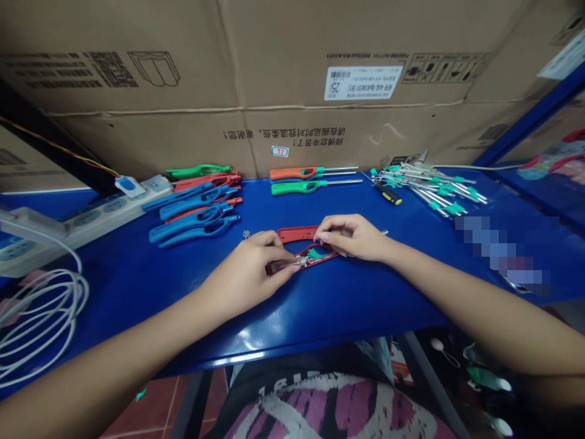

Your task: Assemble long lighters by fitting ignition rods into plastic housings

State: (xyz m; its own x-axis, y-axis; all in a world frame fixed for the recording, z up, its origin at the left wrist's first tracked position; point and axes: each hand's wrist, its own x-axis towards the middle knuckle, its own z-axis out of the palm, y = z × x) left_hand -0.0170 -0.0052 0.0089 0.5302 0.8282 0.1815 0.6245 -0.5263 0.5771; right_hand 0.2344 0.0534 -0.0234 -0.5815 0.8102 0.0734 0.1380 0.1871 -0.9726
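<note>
My left hand (247,268) is closed around the near end of an opened red lighter half (322,258), thumb and fingers on a clear fuel tank (286,263) that lies in it. A green trigger piece (314,253) and thin wires show inside the half. My right hand (356,236) is closed in a pinch above the far part of this half; what is between its fingertips is too small to make out. Just behind lies the matching red shell half (292,235), partly covered by the right fingers. A metal tip (384,232) shows past the right hand.
Blue lighter shells (196,231) with red and green ones lie left. Orange (292,174) and green (292,188) lighters lie at the back. Metal rods with green parts (439,189) and a black-yellow screwdriver (388,194) are at right. A power strip (91,219) and coiled cable (50,317) sit far left.
</note>
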